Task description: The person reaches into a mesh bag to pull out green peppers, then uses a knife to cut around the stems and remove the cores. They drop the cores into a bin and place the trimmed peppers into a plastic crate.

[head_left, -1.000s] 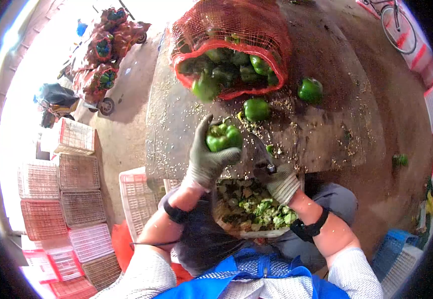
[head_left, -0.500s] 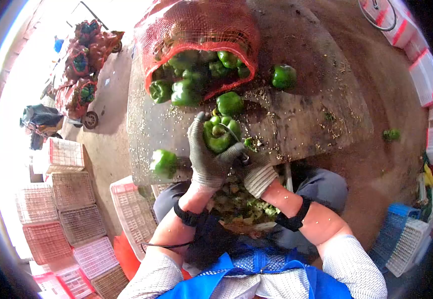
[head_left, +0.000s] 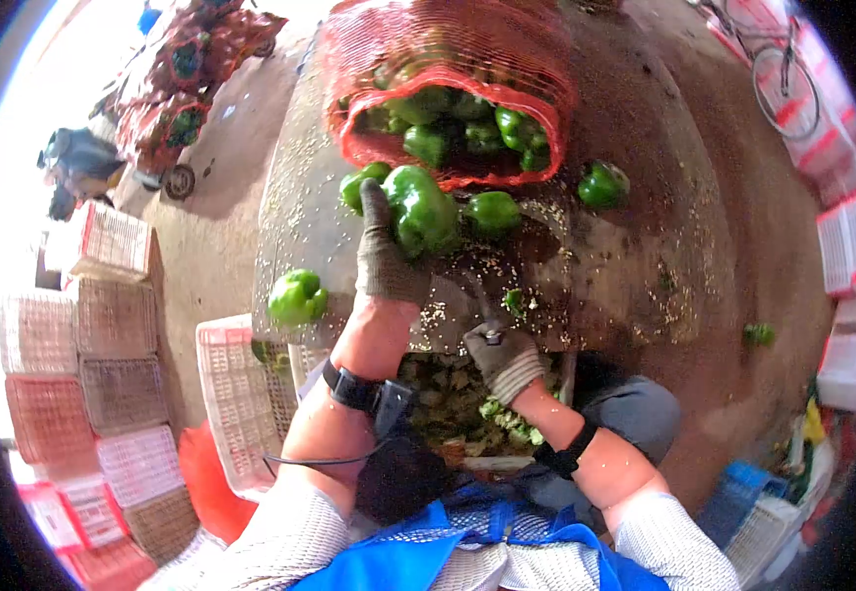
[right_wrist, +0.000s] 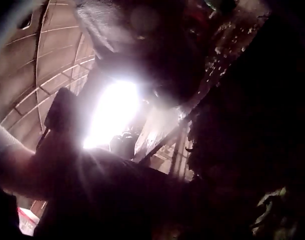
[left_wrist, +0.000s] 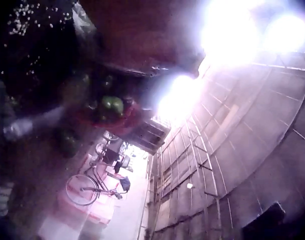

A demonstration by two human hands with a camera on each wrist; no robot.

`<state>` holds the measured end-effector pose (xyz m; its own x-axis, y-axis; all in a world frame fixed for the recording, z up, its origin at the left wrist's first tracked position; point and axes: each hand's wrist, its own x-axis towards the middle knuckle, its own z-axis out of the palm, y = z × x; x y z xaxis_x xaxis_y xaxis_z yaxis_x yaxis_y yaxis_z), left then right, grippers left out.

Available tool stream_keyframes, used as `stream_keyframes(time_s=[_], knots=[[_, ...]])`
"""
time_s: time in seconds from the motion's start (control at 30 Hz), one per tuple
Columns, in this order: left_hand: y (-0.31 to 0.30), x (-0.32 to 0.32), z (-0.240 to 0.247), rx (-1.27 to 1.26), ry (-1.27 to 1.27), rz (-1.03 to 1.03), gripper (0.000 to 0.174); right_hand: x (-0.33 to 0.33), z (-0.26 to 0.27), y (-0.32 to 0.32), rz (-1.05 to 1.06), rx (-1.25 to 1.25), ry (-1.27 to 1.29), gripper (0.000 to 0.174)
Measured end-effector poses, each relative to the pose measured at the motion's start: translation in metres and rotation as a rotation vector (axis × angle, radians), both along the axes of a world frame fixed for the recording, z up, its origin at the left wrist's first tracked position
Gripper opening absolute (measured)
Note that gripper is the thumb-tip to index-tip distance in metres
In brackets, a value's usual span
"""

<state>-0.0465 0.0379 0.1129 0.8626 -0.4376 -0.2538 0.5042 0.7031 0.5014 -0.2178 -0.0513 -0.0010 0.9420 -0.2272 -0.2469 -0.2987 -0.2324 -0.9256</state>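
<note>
In the head view, my gloved left hand [head_left: 389, 258] grips a green bell pepper [head_left: 422, 210] at the front of the red mesh sack [head_left: 448, 49]. My thumb lies along its left side; the other fingers are hidden. My gloved right hand [head_left: 507, 360] is curled round a small knife [head_left: 493, 338] at the board's near edge, its thin blade blurred. More bell peppers lie around: one [head_left: 361, 187] left of my left thumb, one [head_left: 492, 213] to the right, one [head_left: 602, 185] farther right, one [head_left: 297, 297] at the left. Both wrist views are mostly dark with glare.
A seed-strewn board [head_left: 635, 286] bears the sack. Below its near edge sits a container of green scraps [head_left: 512, 419]. A white crate [head_left: 236, 404] stands at the left, with stacked crates [head_left: 118, 394] beyond. A loaded cart [head_left: 177, 118] is at the far left.
My hands were together at a pepper with the knife half a second ago. My left hand has moved forward to the sack; my right stays near the edge. A pepper has appeared at the board's left.
</note>
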Motion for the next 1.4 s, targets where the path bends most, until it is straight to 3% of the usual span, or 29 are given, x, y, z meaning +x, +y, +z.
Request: stream_keyframes(time_s=[0.07, 0.13, 0.17, 0.27, 0.3, 0.4, 0.43, 0.5, 0.6, 0.63, 0.73, 0.83, 0.97, 1.1, 1.2, 1.3, 1.4], knots=[[0.008, 0.002, -0.004, 0.089, 0.017, 0.004, 0.056, -0.005, -0.020, -0.010, -0.383, 0.727, 0.035, 0.017], [0.013, 0.003, -0.021, 0.076, 0.052, -0.090, 0.053, 0.002, 0.041, -0.034, -0.192, -0.187, 0.238, 0.025], [0.013, -0.001, -0.023, 0.101, -0.026, -0.135, 0.053, 0.003, 0.046, -0.038, -0.285, 0.033, 0.166, 0.029], [0.015, -0.024, -0.023, 0.259, -0.225, -0.274, 0.058, 0.008, 0.104, -0.041, -0.240, 0.102, 0.157, 0.033], [0.012, -0.037, -0.023, 0.297, -0.243, -0.273, 0.060, 0.007, 0.102, -0.041, -0.204, 0.032, 0.030, 0.037], [0.010, -0.052, -0.026, 0.398, -0.343, -0.355, 0.078, 0.002, 0.100, -0.043, -0.115, 0.151, -0.093, 0.042], [0.011, -0.054, -0.025, 0.469, -0.405, -0.392, 0.081, 0.000, 0.108, -0.052, 0.008, -0.040, 0.237, 0.054], [0.011, -0.053, -0.029, 0.558, -0.439, -0.492, 0.080, -0.003, 0.100, -0.050, -0.004, -0.042, 0.039, 0.061], [0.005, -0.061, -0.018, 0.660, -0.484, -0.559, 0.076, -0.005, 0.099, -0.055, 0.054, -0.069, 0.002, 0.078], [0.003, -0.065, -0.008, 0.626, -0.408, -0.562, 0.079, -0.006, 0.100, -0.058, 0.074, -0.116, -0.024, 0.081], [0.007, -0.072, -0.004, 0.641, -0.530, -0.563, 0.088, -0.002, 0.133, -0.063, 0.107, -0.141, -0.249, 0.087], [0.007, -0.084, 0.015, 0.647, -0.521, -0.615, 0.096, -0.020, 0.118, -0.072, 0.149, -0.013, -0.181, 0.083], [0.016, -0.087, 0.009, 0.677, -0.568, -0.758, 0.094, -0.035, 0.098, -0.073, 0.209, -0.138, -0.205, 0.082], [0.029, -0.073, -0.009, 0.556, -0.505, -0.971, 0.091, -0.040, 0.094, -0.067, 0.146, 0.136, -0.050, 0.078], [0.036, -0.067, -0.016, 0.518, -0.425, -1.038, 0.084, -0.034, 0.102, -0.063, 0.192, 0.003, 0.110, 0.075], [0.039, -0.055, -0.002, 0.429, -0.224, -1.164, 0.075, -0.024, 0.115, -0.058, 0.174, 0.196, 0.185, 0.069], [0.049, -0.045, -0.013, 0.447, -0.352, -1.203, 0.068, -0.023, 0.110, -0.058, 0.205, 0.273, 0.236, 0.069]])
